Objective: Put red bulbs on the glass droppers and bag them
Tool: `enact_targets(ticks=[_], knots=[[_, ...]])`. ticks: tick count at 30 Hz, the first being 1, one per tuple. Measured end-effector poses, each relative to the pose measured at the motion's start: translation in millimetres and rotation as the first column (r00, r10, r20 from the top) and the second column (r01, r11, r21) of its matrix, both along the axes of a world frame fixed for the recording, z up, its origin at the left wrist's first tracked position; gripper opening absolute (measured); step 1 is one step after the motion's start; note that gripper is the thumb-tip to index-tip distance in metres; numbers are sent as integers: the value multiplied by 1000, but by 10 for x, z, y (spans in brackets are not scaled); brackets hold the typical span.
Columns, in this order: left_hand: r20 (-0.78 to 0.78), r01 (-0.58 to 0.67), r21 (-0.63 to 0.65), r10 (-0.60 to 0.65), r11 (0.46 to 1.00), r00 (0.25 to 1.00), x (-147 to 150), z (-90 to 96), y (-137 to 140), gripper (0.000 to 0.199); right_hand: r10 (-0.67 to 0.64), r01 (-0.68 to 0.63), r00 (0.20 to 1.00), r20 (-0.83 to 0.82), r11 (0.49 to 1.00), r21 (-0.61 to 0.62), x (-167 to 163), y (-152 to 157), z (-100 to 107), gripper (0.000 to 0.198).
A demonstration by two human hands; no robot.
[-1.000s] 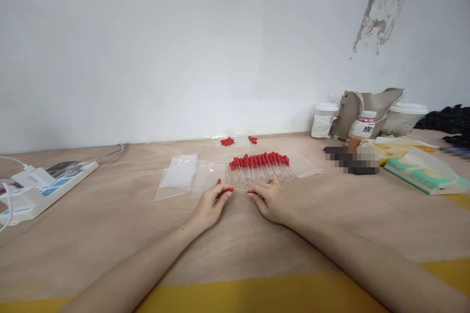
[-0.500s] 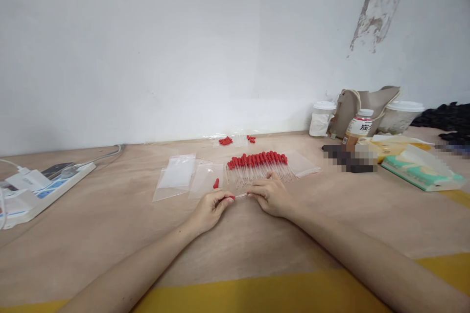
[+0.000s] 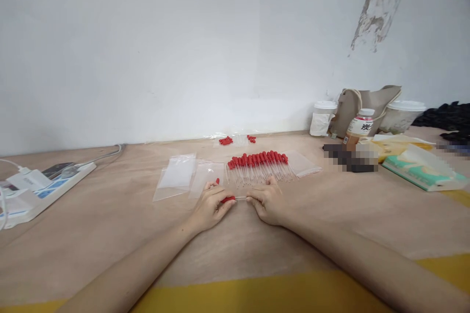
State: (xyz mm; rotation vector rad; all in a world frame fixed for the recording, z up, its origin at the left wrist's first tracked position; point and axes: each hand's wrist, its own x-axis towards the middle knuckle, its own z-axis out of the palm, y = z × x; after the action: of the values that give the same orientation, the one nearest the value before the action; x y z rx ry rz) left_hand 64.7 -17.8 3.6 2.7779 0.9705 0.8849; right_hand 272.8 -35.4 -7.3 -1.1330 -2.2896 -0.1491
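Observation:
My left hand (image 3: pixel 212 207) is closed around a red rubber dropper bulb (image 3: pixel 228 199), its open end facing right. Opposite it, my right hand (image 3: pixel 267 201) pinches a thin clear dropper tube (image 3: pixel 241 198), which runs level into the bulb's mouth. Just behind my left fingers another red bulb (image 3: pixel 218 181) partly shows on a clear plastic bag (image 3: pixel 207 172). Beyond both hands lies a row of droppers (image 3: pixel 257 161), red bulbs pointing to the wall and tubes toward me. My fingers hide the tube's right end.
Loose red bulbs (image 3: pixel 225 141) lie on plastic near the wall. Flat clear bags (image 3: pixel 178 171) rest left of the row, another bag (image 3: pixel 303 164) right of it. A power strip (image 3: pixel 69 183) is far left; a bottle (image 3: pixel 359 129), cups and a tissue pack (image 3: pixel 422 168) stand right.
My right hand has shifted slightly down, and the tube now lies straighter between both hands. My left fingers have spread a little over the loose bulb behind them.

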Motion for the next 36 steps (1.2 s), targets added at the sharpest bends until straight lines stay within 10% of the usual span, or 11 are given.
enact_targets(ticks=[21,27,36], knots=[[51,-84,117,78,990,996,-219,-5,199,28,-135,137,990,29,989,-51,37,-56,234,22],[-34,-279,-1,278,960,960,-234,-98,297,39,-607,537,760,-233,788,-302,339,409,285,31],[-91,-269,-68,262,961,961,-222,-130,330,34,-707,649,692,-145,698,-303,304,788,153,31]])
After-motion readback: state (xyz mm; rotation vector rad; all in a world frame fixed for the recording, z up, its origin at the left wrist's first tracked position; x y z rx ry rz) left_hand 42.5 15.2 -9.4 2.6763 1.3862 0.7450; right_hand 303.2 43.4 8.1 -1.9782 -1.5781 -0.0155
